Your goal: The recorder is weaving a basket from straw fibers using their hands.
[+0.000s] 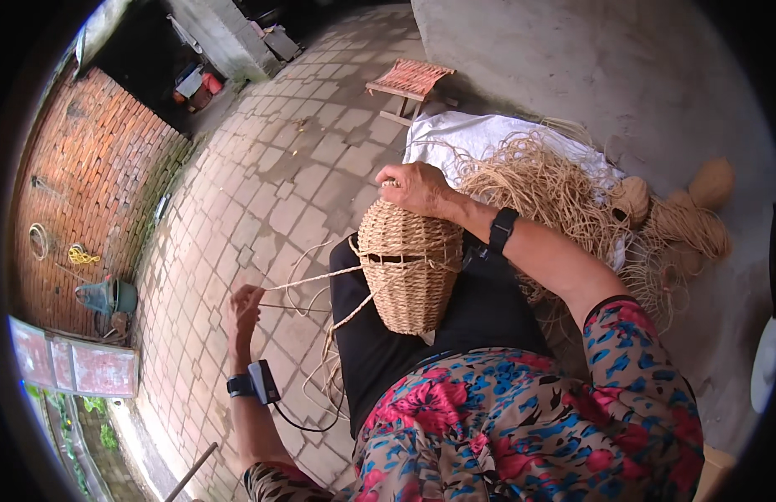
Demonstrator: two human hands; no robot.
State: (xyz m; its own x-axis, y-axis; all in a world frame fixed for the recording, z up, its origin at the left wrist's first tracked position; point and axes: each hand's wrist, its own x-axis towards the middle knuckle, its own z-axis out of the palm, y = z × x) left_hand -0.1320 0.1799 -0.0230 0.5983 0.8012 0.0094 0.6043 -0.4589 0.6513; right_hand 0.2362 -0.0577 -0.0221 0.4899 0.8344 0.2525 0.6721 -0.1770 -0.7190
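A woven straw basket [413,293] lies across my lap, with a dark slit-like gap across its middle. My right hand [417,189] is closed over the basket's far end, fingers wrapped round its edge. Out to the left, my left hand [245,308] pinches a straw cord [317,276] and holds it stretched from the basket's left side. A second cord [353,313] leaves the basket lower down and hangs in loose loops beside my left thigh. A band with a small grey box [263,382] sits on my left wrist, and a dark band [503,227] on my right.
Heaped straw cord [539,184] lies on a white sheet [442,134] to the right, beside wound cord balls [698,226]. A low woven-top stool [410,79] stands ahead by the grey wall [589,58]. Paving [262,167] spreads leftward to a brick wall [95,151].
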